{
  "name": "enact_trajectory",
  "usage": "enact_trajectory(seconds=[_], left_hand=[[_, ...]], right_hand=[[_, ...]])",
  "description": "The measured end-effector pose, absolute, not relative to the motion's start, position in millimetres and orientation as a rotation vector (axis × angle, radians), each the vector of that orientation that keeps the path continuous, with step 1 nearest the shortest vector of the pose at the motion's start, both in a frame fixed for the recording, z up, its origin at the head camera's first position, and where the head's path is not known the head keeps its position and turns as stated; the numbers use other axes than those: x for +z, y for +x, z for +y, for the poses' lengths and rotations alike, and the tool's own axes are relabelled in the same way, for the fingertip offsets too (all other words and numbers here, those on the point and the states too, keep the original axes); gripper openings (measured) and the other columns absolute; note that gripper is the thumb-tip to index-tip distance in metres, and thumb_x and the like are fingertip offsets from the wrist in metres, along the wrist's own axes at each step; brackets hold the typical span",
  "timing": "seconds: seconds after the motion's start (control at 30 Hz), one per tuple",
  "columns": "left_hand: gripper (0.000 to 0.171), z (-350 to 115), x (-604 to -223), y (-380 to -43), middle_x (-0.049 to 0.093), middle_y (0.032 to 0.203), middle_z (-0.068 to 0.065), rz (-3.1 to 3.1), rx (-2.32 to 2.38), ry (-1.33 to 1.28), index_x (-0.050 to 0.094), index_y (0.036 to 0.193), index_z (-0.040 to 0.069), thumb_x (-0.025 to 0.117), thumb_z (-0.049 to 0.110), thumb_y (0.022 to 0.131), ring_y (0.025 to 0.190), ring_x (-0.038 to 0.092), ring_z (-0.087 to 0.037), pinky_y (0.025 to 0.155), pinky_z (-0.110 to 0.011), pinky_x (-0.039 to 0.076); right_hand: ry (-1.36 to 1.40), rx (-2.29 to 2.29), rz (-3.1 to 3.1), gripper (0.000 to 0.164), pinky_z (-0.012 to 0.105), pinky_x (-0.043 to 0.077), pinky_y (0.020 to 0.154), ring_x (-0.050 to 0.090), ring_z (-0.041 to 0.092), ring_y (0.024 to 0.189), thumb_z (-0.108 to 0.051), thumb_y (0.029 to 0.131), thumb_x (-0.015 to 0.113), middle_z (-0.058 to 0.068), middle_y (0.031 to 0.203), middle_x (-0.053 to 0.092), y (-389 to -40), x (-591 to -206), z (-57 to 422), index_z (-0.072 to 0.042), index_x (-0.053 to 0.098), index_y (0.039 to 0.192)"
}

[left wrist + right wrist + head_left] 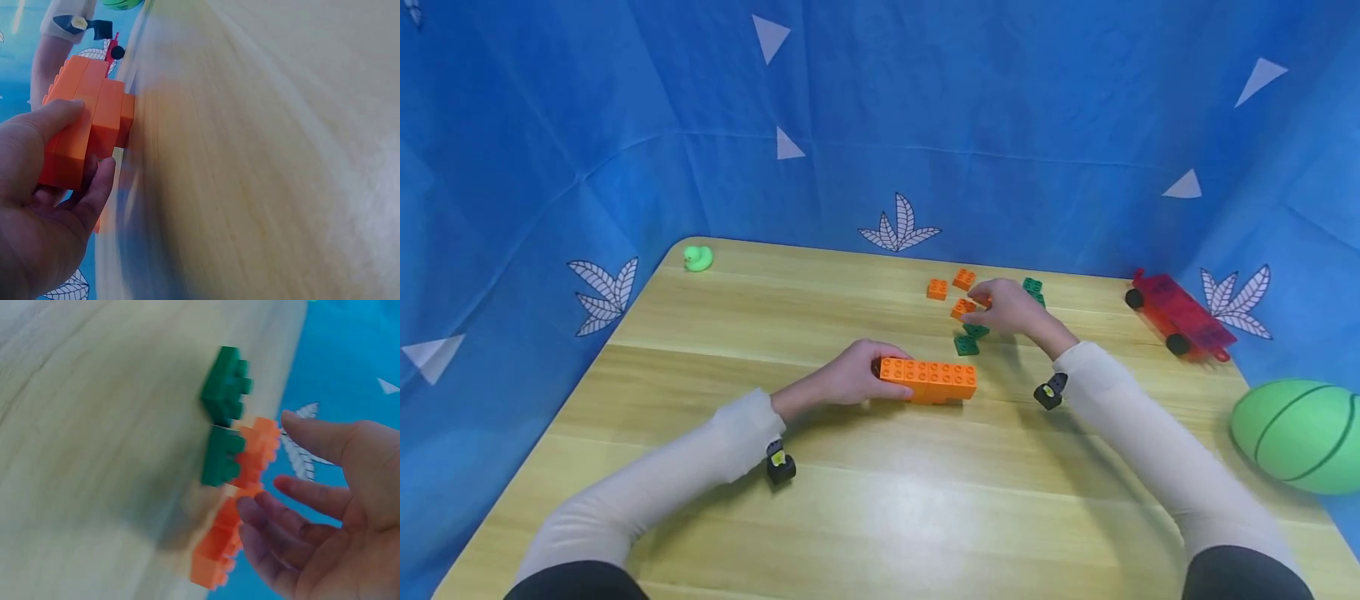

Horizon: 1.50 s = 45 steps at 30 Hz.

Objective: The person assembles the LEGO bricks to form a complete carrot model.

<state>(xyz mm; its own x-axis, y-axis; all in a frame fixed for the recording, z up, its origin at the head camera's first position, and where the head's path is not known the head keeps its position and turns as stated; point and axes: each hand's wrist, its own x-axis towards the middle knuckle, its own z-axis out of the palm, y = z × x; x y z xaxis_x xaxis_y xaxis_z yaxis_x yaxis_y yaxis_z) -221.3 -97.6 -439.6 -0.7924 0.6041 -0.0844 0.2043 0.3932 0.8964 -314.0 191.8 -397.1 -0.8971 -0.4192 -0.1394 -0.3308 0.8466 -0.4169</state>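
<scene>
A joined stack of orange toy bricks (928, 379), with a long studded row on top and a narrower part below, is in my left hand (856, 375). The thumb and fingers grip its left end, and in the left wrist view the stack (94, 106) is close over the table. Farther back, my right hand (1009, 308) hovers at a group of loose bricks, thumb and fingers apart. Around its fingertips are an orange brick (962, 309) and a green brick (966, 345). Nothing is between the fingers of the right hand (369, 494) in the right wrist view.
Two more orange bricks (937, 289) lie behind the group, and green bricks (1033, 287) lie beyond the right hand. A red toy car (1180, 312) and a green ball (1300, 435) are at the right. A green duck (697, 258) sits at the far left corner.
</scene>
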Motion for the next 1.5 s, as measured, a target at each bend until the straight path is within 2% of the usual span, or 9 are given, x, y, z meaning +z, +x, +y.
enact_trajectory(seconds=[0.13, 0.23, 0.3, 0.4, 0.57, 0.77, 0.93, 1.13, 1.5], left_hand=[[0.045, -96.2, -441.2, -221.5, 0.074, 0.117, -0.004, 2.257, 1.376, 0.692, 0.071, 0.128, 0.012, 0.085, 0.021, 0.086, 0.092, 0.065, -0.013, 0.079, -0.025, 0.056], [0.045, -95.5, -442.9, -221.3, 0.074, 0.115, -0.004, 2.253, 1.376, 0.699, 0.071, 0.127, 0.013, 0.085, 0.022, 0.085, 0.09, 0.064, -0.013, 0.077, -0.025, 0.056], [0.044, -95.4, -443.7, -221.3, 0.074, 0.113, -0.004, 2.25, 1.383, 0.703, 0.072, 0.125, 0.013, 0.086, 0.023, 0.085, 0.088, 0.064, -0.013, 0.077, -0.025, 0.055], [0.044, -95.4, -445.1, -221.5, 0.075, 0.112, -0.003, 2.257, 1.397, 0.706, 0.073, 0.124, 0.013, 0.087, 0.024, 0.084, 0.088, 0.064, -0.012, 0.077, -0.025, 0.055], [0.04, -95.0, -446.7, -221.2, 0.076, 0.107, -0.003, 2.258, 1.429, 0.713, 0.074, 0.118, 0.012, 0.088, 0.024, 0.083, 0.085, 0.063, -0.011, 0.076, -0.024, 0.055], [0.031, -95.0, -446.7, -221.1, 0.073, 0.097, -0.004, 2.243, 1.453, 0.73, 0.074, 0.108, 0.01, 0.087, 0.023, 0.083, 0.079, 0.06, -0.012, 0.071, -0.023, 0.052], [0.027, -96.0, -446.8, -220.7, 0.07, 0.093, -0.004, 2.231, 1.467, 0.741, 0.073, 0.104, 0.009, 0.086, 0.022, 0.084, 0.078, 0.059, -0.013, 0.069, -0.021, 0.051], [0.024, -96.5, -448.6, -220.5, 0.071, 0.094, -0.004, 2.212, 1.472, 0.749, 0.072, 0.103, 0.009, 0.085, 0.02, 0.086, 0.08, 0.06, -0.014, 0.071, -0.021, 0.052], [0.024, -99.0, -447.3, -223.2, 0.071, 0.091, -0.004, 2.223, 1.466, 0.77, 0.073, 0.103, 0.009, 0.086, 0.018, 0.085, 0.077, 0.058, -0.014, 0.067, -0.021, 0.051]], right_hand=[[-0.537, -0.552, 2.828, 0.052, 0.051, 0.054, 0.092, 0.067, 0.037, 0.098, -0.027, 0.097, 0.073, 0.026, 0.113, 0.071, -323.1, -412.8, 187.4, 0.005, 0.061, 0.136], [-0.515, -0.541, 2.857, 0.05, 0.046, 0.051, 0.08, 0.061, 0.028, 0.077, -0.027, 0.095, 0.074, 0.021, 0.096, 0.072, -324.8, -420.2, 185.6, 0.005, 0.065, 0.132], [-0.511, -0.542, 2.872, 0.048, 0.044, 0.051, 0.078, 0.061, 0.025, 0.075, -0.028, 0.096, 0.074, 0.02, 0.094, 0.072, -324.5, -423.1, 185.4, 0.004, 0.066, 0.131], [-0.535, -0.592, 2.883, 0.046, 0.046, 0.054, 0.082, 0.067, 0.028, 0.084, -0.029, 0.096, 0.073, 0.021, 0.103, 0.074, -320.8, -421.4, 184.4, 0.001, 0.067, 0.131], [-0.715, -0.798, 2.791, 0.047, 0.05, 0.058, 0.092, 0.069, 0.032, 0.11, -0.03, 0.093, 0.077, 0.019, 0.127, 0.072, -298.9, -396.4, 174.4, -0.004, 0.068, 0.132], [-0.994, -0.902, 2.643, 0.041, 0.038, 0.062, 0.082, 0.072, 0.027, 0.1, -0.025, 0.087, 0.084, 0.011, 0.118, 0.076, -254.0, -363.9, 148.4, -0.007, 0.073, 0.122], [-1.044, -0.887, 2.592, 0.032, 0.036, 0.061, 0.083, 0.07, 0.024, 0.098, -0.025, 0.086, 0.084, 0.002, 0.107, 0.077, -230.4, -361.1, 132.6, -0.012, 0.075, 0.114], [-1.111, -0.883, 2.577, 0.027, 0.039, 0.062, 0.083, 0.07, 0.023, 0.095, -0.021, 0.085, 0.086, 0.0, 0.102, 0.075, -223.3, -371.1, 124.9, -0.012, 0.079, 0.109], [-1.184, -0.798, 2.627, 0.02, 0.029, 0.06, 0.077, 0.068, 0.015, 0.086, -0.019, 0.083, 0.087, 0.001, 0.093, 0.071, -220.9, -367.8, 115.7, -0.011, 0.079, 0.099]])
